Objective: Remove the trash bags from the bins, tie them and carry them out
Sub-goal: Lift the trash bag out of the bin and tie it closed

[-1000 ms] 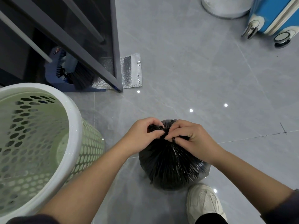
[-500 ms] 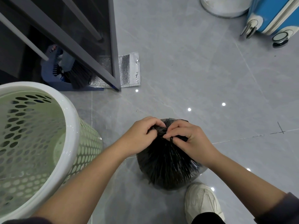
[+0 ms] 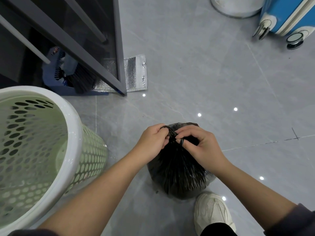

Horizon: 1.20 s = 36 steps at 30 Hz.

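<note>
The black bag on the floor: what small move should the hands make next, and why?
Probably pull the two twisted ends apart to tighten the knot. Both hands, left hand and right hand, pinch the gathered neck of the black bag, which stands beside the green bin.

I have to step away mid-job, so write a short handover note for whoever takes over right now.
Left hand: pinching the gathered neck of the black trash bag.
Right hand: pinching the neck too, a strand looped round one finger.
Bag: standing on the floor, beside the green bin and just ahead of the white shoe.
Done: bag is out of the bin, which looks unlined.
Left: finish the knot, carry it out.
</note>
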Available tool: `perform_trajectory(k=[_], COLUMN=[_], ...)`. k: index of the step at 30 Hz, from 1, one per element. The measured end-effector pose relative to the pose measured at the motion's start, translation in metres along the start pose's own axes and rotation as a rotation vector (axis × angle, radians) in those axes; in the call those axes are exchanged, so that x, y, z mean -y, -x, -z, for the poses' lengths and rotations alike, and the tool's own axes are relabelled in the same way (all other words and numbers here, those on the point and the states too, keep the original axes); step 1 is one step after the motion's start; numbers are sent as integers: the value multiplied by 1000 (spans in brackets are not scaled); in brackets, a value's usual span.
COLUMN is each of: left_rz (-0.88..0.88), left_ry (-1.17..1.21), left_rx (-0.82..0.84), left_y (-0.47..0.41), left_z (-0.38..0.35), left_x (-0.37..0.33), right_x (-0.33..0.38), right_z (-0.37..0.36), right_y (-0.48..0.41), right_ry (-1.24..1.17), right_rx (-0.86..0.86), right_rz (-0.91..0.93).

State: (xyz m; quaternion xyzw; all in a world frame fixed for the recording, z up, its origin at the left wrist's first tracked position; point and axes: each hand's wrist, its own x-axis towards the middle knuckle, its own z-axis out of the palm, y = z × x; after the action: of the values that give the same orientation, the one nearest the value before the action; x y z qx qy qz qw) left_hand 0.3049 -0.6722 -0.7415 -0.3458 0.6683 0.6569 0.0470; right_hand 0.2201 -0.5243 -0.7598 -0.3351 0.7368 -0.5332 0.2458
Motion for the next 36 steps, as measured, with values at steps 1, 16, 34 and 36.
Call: perform_trajectory(k=[1,16,34,36], left_rz=[51,-660,-492,-473], left_ry=[77,-1088,-958,-851], left_rx=[8,-62,-24,-70], left_y=[0,8,7,7], left_z=[-1,12,8,7], left_x=[-3,18,16,16], right_x=[0,-3,-7,-6], right_z=[-1,-4,-1,-1], right_y=[0,-9,-12,-10], right_ry=[-3,-23,205,198], right_rx=[-9,15,44,61], right_rz=[-26,-163,-23,-20])
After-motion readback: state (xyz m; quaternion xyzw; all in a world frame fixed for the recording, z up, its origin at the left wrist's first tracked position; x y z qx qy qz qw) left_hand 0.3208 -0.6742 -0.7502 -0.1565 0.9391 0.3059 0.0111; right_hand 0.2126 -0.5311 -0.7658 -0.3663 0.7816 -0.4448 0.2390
